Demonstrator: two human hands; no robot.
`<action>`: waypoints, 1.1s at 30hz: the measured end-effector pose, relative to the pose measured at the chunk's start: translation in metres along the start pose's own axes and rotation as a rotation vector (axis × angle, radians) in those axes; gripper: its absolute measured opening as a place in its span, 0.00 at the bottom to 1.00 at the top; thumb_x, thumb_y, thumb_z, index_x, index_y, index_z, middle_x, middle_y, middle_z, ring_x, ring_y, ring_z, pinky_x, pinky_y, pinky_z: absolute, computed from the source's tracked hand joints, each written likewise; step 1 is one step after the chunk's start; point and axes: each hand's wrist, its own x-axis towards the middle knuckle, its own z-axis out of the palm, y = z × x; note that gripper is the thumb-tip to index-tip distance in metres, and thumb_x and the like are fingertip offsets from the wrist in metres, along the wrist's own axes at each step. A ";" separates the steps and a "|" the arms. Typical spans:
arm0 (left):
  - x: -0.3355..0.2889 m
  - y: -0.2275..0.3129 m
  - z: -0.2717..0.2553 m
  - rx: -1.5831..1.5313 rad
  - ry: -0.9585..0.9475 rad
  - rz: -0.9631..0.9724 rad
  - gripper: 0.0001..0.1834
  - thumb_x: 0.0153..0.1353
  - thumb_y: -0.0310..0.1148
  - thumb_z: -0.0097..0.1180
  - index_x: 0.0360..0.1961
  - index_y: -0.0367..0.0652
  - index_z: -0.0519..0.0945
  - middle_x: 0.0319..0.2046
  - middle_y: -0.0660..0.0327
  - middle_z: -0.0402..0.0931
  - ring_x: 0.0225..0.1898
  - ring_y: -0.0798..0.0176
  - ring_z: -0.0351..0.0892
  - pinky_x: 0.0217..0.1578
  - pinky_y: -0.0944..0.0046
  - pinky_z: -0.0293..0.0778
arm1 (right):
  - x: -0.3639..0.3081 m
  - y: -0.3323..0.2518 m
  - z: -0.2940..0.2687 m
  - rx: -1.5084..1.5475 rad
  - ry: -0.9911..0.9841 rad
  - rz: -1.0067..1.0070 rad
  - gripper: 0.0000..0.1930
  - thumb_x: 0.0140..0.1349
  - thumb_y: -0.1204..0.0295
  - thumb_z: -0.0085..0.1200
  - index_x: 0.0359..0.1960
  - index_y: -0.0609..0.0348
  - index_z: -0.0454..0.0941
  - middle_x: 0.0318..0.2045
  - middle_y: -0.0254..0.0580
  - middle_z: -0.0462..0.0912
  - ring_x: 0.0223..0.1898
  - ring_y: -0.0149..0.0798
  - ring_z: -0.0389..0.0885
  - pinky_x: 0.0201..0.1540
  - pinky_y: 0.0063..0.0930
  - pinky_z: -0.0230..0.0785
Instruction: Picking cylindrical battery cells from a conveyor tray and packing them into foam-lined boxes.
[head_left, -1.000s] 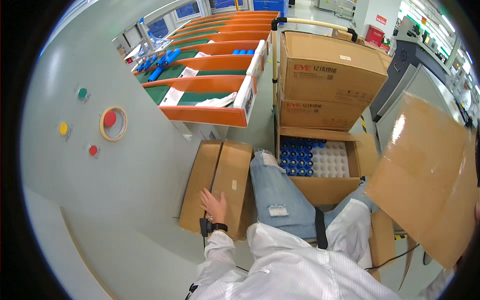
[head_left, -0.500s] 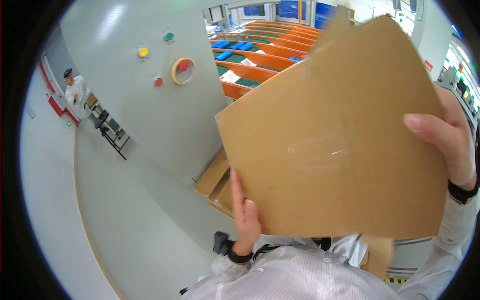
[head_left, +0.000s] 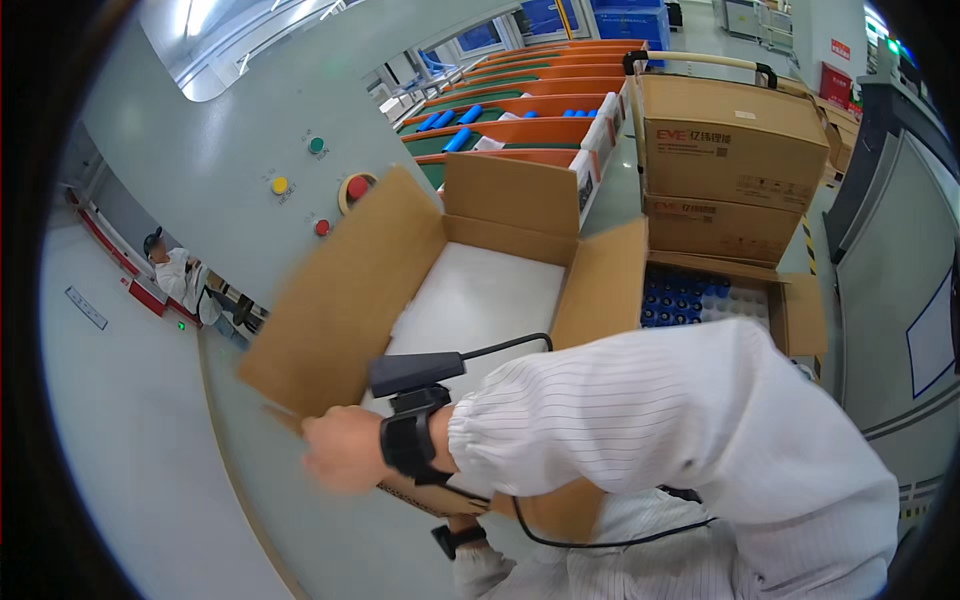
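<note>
An open cardboard box [head_left: 510, 190] is tilted in front of me, its flaps spread and a white sheet [head_left: 500, 280] lying inside. My right arm reaches across it to the left. At the near left corner, my right hand [head_left: 345, 450] is closed on the box's edge beside the large left flap [head_left: 350, 290]; its fingers are slightly blurred. Below the box my left hand [head_left: 463, 522] shows only around the wrist, the fingers hidden behind cardboard. A black device [head_left: 415, 374] with a cable is strapped to my right wrist.
Right of the box, another open carton [head_left: 800, 315] holds rows of blue cylinders [head_left: 675, 295]. Closed cartons [head_left: 735, 140] are stacked behind it by a trolley handle [head_left: 700, 62]. Orange-sided lanes [head_left: 540, 105] run behind; a grey panel with buttons [head_left: 317, 146] stands left. One person [head_left: 178, 275] is farther left.
The cardboard that filled the view is now lower, seen as an open box with its inside showing. My right hand has crossed from the right side to the left corner.
</note>
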 end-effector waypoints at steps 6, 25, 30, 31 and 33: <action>0.026 -0.058 -0.056 0.358 0.004 0.070 0.34 0.70 0.58 0.36 0.65 0.43 0.63 0.61 0.59 0.66 0.61 0.59 0.66 0.59 0.52 0.67 | -0.094 0.067 -0.047 -0.157 -0.118 0.232 0.36 0.68 0.43 0.39 0.58 0.68 0.69 0.52 0.62 0.75 0.56 0.57 0.73 0.59 0.43 0.64; -0.050 0.141 0.002 0.934 0.313 0.070 0.42 0.60 0.28 0.51 0.72 0.37 0.46 0.61 0.43 0.67 0.61 0.49 0.69 0.59 0.58 0.66 | -0.294 0.255 -0.081 -0.941 0.652 0.026 0.16 0.52 0.74 0.52 0.45 0.56 0.80 0.49 0.39 0.80 0.54 0.41 0.77 0.58 0.43 0.67; -0.005 0.144 0.064 2.465 0.279 0.085 0.39 0.60 0.33 0.57 0.68 0.34 0.54 0.62 0.39 0.64 0.65 0.41 0.63 0.64 0.53 0.60 | -0.302 0.295 -0.047 -0.877 0.659 0.285 0.21 0.55 0.75 0.49 0.52 0.53 0.78 0.55 0.39 0.78 0.58 0.41 0.75 0.60 0.43 0.66; 0.015 0.159 0.080 2.176 0.039 0.074 0.38 0.58 0.36 0.60 0.66 0.33 0.59 0.62 0.40 0.64 0.65 0.41 0.62 0.64 0.53 0.59 | -0.299 0.295 -0.042 -0.852 0.673 0.308 0.22 0.56 0.75 0.48 0.54 0.52 0.76 0.57 0.38 0.76 0.59 0.40 0.73 0.61 0.44 0.64; 0.066 0.160 0.129 1.772 -0.310 0.041 0.39 0.55 0.42 0.63 0.63 0.31 0.64 0.62 0.40 0.64 0.65 0.43 0.62 0.64 0.54 0.59 | -0.300 0.302 -0.033 -0.783 0.679 0.377 0.26 0.57 0.76 0.48 0.60 0.50 0.71 0.62 0.36 0.72 0.64 0.38 0.68 0.65 0.49 0.58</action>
